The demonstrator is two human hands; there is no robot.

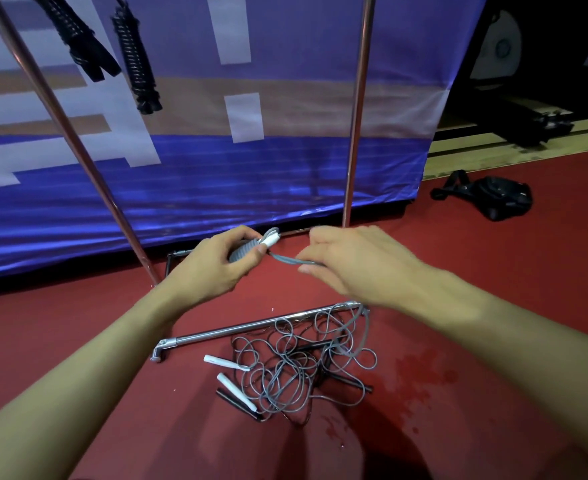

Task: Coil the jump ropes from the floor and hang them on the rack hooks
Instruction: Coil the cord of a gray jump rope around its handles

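Note:
My left hand [216, 263] grips the grey and white handles [256, 245] of a jump rope above the red floor. A short stretch of its grey cord [290, 260] runs to my right hand [351, 263], which pinches it between thumb and fingers. Below my hands a tangle of grey and black ropes [299, 362] lies on the floor with white handles [225, 362] and black handles [237, 403] at its left. Two coiled black ropes [136, 57] hang from the rack at the upper left.
The metal rack's uprights [354, 112] rise in front of a blue banner [216, 150]. Its base bar [251, 327] lies on the floor just behind the tangle. A black bag [493, 197] sits on the floor at the right, near wooden boards.

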